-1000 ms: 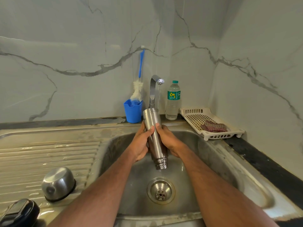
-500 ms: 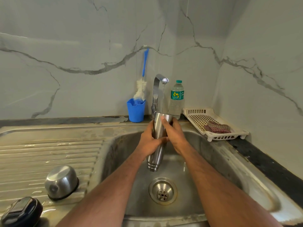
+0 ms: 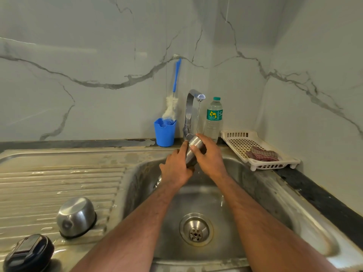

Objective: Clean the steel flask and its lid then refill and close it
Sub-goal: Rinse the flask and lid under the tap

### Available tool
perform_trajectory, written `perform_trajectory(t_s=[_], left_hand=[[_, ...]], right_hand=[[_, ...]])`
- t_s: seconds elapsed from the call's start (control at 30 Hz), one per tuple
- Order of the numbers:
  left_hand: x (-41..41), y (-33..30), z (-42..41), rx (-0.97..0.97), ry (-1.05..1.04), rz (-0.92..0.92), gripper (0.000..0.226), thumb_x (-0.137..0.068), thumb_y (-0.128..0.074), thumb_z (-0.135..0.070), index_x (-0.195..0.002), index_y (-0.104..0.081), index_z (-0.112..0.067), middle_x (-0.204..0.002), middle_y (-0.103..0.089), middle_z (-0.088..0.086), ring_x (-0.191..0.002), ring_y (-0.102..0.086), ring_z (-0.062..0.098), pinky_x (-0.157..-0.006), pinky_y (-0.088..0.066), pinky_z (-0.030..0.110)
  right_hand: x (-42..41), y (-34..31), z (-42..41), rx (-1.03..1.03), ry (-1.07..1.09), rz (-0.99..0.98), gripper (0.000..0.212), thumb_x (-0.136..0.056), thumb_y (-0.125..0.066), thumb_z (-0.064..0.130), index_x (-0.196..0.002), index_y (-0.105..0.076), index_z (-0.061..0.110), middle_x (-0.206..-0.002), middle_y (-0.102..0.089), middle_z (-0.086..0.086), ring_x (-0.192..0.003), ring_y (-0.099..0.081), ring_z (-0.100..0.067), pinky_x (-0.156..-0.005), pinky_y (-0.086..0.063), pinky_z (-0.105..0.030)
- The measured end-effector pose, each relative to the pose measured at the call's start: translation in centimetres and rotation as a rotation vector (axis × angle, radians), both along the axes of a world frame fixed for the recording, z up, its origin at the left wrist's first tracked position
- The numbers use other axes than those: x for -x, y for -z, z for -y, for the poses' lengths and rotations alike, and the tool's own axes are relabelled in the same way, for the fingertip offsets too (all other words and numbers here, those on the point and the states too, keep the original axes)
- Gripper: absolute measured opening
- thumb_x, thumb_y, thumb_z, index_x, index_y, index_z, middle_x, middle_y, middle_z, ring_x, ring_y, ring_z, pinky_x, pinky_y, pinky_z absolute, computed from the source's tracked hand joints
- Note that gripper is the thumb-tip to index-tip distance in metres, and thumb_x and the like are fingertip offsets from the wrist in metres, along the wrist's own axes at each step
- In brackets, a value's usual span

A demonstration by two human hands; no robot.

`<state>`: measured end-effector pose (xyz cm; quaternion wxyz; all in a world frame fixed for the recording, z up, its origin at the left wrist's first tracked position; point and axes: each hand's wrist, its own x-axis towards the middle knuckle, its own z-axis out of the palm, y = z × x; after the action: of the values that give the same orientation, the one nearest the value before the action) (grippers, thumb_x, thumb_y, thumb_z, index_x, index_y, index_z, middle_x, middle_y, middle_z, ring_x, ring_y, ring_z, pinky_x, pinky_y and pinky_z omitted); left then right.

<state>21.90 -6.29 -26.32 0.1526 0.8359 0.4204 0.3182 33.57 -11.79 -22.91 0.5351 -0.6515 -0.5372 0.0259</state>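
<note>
The steel flask (image 3: 191, 156) is held tilted over the sink basin (image 3: 255, 193), base end up near the tap (image 3: 191, 107), mouth end pointing down-left and mostly hidden behind my left hand (image 3: 175, 167). My right hand (image 3: 210, 157) wraps the upper part of the flask. A thin stream of water runs from the tap spout onto the flask. A rounded steel cap (image 3: 76, 217) sits upside down on the draining board (image 3: 59, 183) at the left. A black lid (image 3: 28, 254) lies at the bottom left corner.
A blue cup (image 3: 165, 132) with a bottle brush (image 3: 172, 103) stands left of the tap. A plastic water bottle (image 3: 214, 118) stands right of it. A white tray (image 3: 243, 146) holding a checked cloth (image 3: 262, 154) sits at the right. The drain (image 3: 196, 229) lies below.
The flask has tipped from nearly upright to slanted, its base moving right and up under the running water. Both hands have shifted up the flask toward the tap.
</note>
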Motion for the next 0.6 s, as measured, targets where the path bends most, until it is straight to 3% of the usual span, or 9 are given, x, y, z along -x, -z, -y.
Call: perform_trajectory(t_s=[0.07, 0.2, 0.27, 0.4, 0.5, 0.6], left_hand=[[-0.1, 0.0, -0.3, 0.014, 0.035, 0.060, 0.105, -0.075, -0.081, -0.046, -0.154, -0.013, -0.040, -0.143, -0.051, 0.000, -0.127, -0.053, 0.025, -0.099, -0.046, 0.065], [-0.7, -0.3, -0.1, 0.113, 0.128, 0.210, 0.105, -0.074, -0.083, -0.045, -0.156, -0.019, -0.040, -0.141, -0.056, -0.004, -0.122, -0.057, 0.019, -0.099, -0.051, 0.055], [-1.0, -0.4, 0.1, 0.101, 0.134, 0.195, 0.102, -0.077, -0.078, -0.044, -0.155, -0.012, -0.048, -0.142, -0.056, -0.005, -0.125, -0.056, 0.019, -0.100, -0.048, 0.061], [-1.0, -0.1, -0.1, 0.015, 0.225, 0.155, 0.087, -0.088, -0.060, -0.041, -0.157, -0.008, -0.042, -0.156, -0.037, 0.000, -0.142, -0.039, 0.024, -0.108, -0.038, 0.067], [-1.5, 0.1, -0.1, -0.038, 0.296, 0.107, 0.083, -0.095, -0.060, -0.031, -0.161, -0.010, -0.027, -0.167, -0.018, 0.000, -0.153, -0.019, 0.020, -0.119, -0.029, 0.060], [-1.9, 0.0, -0.2, -0.060, 0.328, 0.105, 0.085, -0.097, -0.061, -0.021, -0.163, -0.007, -0.019, -0.170, -0.011, 0.000, -0.156, -0.009, 0.015, -0.125, -0.023, 0.052]], right_hand=[[-0.3, -0.2, 0.1, 0.027, -0.042, -0.169, 0.050, -0.094, -0.070, 0.024, -0.141, -0.053, 0.028, -0.138, -0.059, 0.001, -0.117, -0.056, -0.009, -0.088, -0.048, -0.015], [-0.4, 0.1, 0.3, 0.105, -0.190, -0.679, 0.068, -0.083, -0.082, 0.029, -0.136, -0.041, 0.042, -0.136, -0.056, -0.001, -0.112, -0.062, -0.023, -0.080, -0.062, -0.048], [-0.2, 0.4, 0.0, 0.115, -0.188, -0.756, 0.078, -0.081, -0.084, 0.032, -0.138, -0.033, 0.045, -0.133, -0.056, -0.001, -0.113, -0.062, -0.027, -0.081, -0.060, -0.057], [0.1, 0.5, -0.4, 0.075, -0.137, -0.812, 0.071, -0.086, -0.078, 0.037, -0.137, -0.029, 0.042, -0.130, -0.057, 0.000, -0.110, -0.063, -0.024, -0.079, -0.060, -0.056], [0.0, 0.4, -0.3, 0.086, -0.122, -0.823, 0.062, -0.092, -0.071, 0.041, -0.136, -0.028, 0.038, -0.126, -0.058, 0.001, -0.107, -0.063, -0.021, -0.069, -0.060, -0.046], [0.0, 0.5, -0.1, 0.104, -0.132, -0.810, 0.056, -0.095, -0.066, 0.044, -0.135, -0.026, 0.037, -0.126, -0.057, 0.002, -0.103, -0.062, -0.016, -0.064, -0.057, -0.041]])
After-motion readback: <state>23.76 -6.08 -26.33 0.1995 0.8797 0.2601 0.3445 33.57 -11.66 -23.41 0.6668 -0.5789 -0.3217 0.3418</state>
